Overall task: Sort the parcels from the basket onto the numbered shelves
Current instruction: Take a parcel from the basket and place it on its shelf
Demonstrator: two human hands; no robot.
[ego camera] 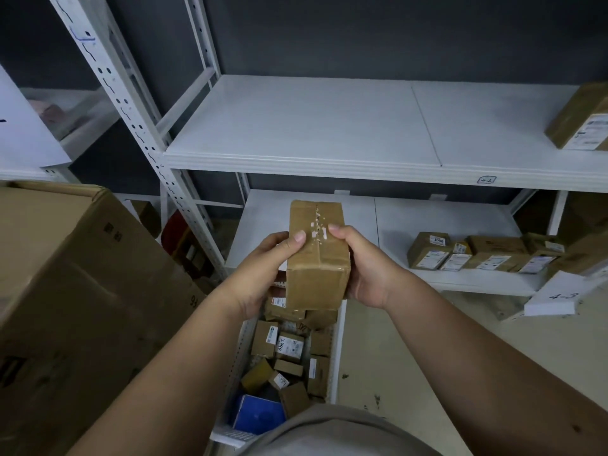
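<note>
1. Parcel (316,258) held above the basket (339,340), left hand (263,268) and right hand (365,268) gripping opposite sides, thumbs curled on top.
2. Risk: no readable label on the visible faces, only torn remnants; likely misfiled. Loose grip could drop it back in.
3. Around: shelf tag 4-2 (486,180), mostly bare shelf (312,126); lower shelf parcels (473,253); big carton (82,274) crowds the left.

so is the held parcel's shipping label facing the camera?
No: the parcel, gripped by the left hand and right hand, shows only brown tape and torn white scraps, no label.
</note>
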